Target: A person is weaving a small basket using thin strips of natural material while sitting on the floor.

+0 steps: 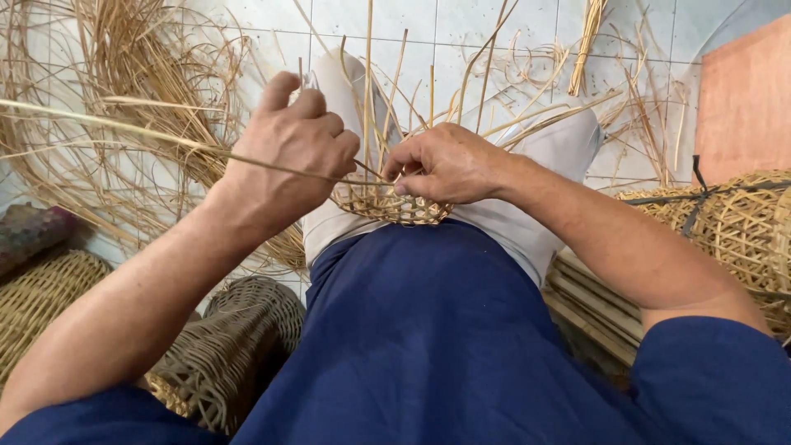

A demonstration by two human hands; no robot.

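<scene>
A small, partly woven rattan basket base (394, 206) rests on my lap, with several upright stakes rising from its rim. My left hand (292, 152) is closed around a long thin rattan strand (124, 128) that runs off to the left. My right hand (445, 163) pinches the weave at the basket's rim, fingers curled on the strips. Both hands sit close together just above the basket.
Loose rattan strands (140, 66) lie heaped on the white tiled floor at the left and back. Finished woven baskets stand at the lower left (239, 346) and far left (37, 297). A stack of open-weave baskets (741, 231) lies at the right, below an orange board (746, 99).
</scene>
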